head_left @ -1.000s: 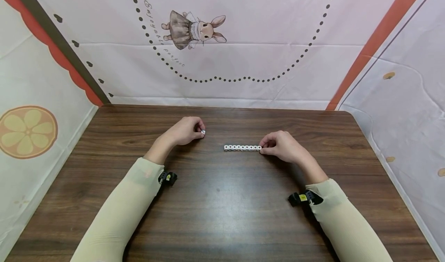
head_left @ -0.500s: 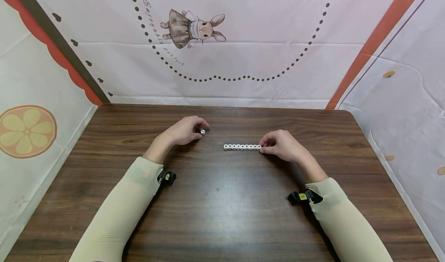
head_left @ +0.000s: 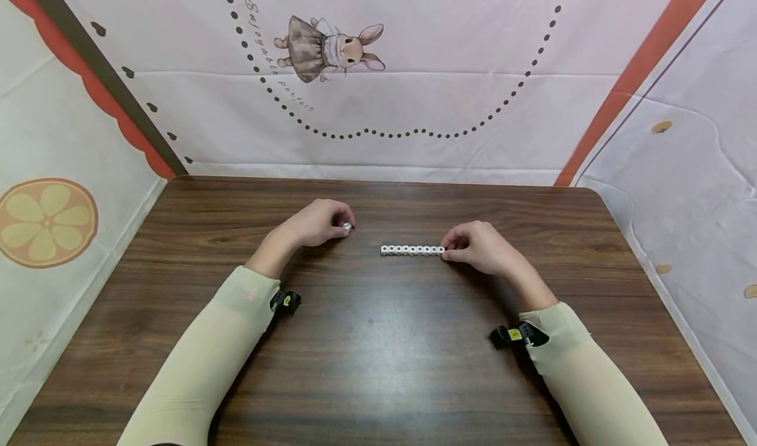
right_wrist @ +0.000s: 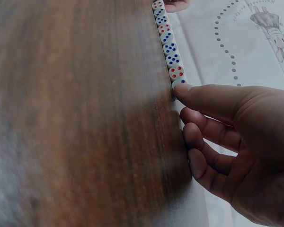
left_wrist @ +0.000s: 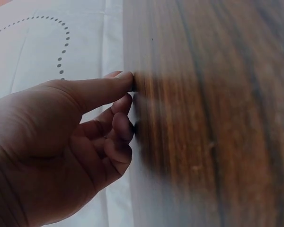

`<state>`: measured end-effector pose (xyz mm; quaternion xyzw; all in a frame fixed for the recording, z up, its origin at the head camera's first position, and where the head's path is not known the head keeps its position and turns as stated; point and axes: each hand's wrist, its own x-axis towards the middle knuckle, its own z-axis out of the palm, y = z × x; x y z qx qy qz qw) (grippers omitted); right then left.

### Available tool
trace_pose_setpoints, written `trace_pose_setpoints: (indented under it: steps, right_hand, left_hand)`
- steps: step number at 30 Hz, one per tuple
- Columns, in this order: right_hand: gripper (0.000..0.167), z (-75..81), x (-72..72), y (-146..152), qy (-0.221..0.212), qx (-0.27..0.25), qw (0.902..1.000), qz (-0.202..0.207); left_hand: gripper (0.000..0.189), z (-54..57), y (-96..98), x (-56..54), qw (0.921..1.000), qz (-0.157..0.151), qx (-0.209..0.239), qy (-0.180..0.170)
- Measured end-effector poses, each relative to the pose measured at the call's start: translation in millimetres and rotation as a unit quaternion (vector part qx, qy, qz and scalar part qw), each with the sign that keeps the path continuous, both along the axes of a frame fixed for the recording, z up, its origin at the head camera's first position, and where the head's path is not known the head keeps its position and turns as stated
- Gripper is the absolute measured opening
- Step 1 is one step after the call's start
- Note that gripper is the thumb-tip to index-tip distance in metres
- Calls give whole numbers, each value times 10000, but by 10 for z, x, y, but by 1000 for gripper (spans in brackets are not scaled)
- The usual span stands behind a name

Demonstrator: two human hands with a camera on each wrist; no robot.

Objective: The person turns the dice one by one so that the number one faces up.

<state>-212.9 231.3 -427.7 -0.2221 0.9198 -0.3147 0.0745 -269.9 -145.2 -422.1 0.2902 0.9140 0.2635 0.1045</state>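
A row of several white dice (head_left: pixel 408 250) lies straight across the middle of the table, sides touching. At its right end, my right hand (head_left: pixel 481 247) holds the last die between thumb and fingers. Red and blue pips show along the row's near side in the right wrist view, where the thumb (right_wrist: pixel 213 99) partly covers the end die. To the left and slightly farther back, my left hand (head_left: pixel 313 224) pinches a single die (head_left: pixel 347 226), apart from the row. The left wrist view shows the left thumb (left_wrist: pixel 102 90) near the tabletop; that die is hidden there.
The brown wood-grain table (head_left: pixel 372 367) ends at a printed cloth backdrop (head_left: pixel 443 104) behind and at both sides. Black wrist cameras are strapped at the left cuff (head_left: pixel 286 301) and the right cuff (head_left: pixel 508 336), close above the tabletop.
Half a second ago my left index finger was stretched away from the single die; now it is back against it, and the die looks turned. My right hand and the row have stayed put.
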Motion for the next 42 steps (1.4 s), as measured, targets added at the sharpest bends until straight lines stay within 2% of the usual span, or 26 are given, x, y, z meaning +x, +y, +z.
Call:
trace_pose_setpoints:
  steps: [16, 27, 42]
  right_hand:
    - [9, 8, 1, -2, -16, -18, 10000, -24]
    - [9, 7, 5, -4, -50, -2, 10000, -43]
    - [9, 9, 9, 2, -40, 5, 10000, -38]
  left_hand:
    - [8, -4, -23, -5, 9990, 364, 251, -55]
    - [10, -28, -37, -24, 9988, 409, 265, -81]
    - [9, -20, -61, 11, 9987, 452, 100, -207]
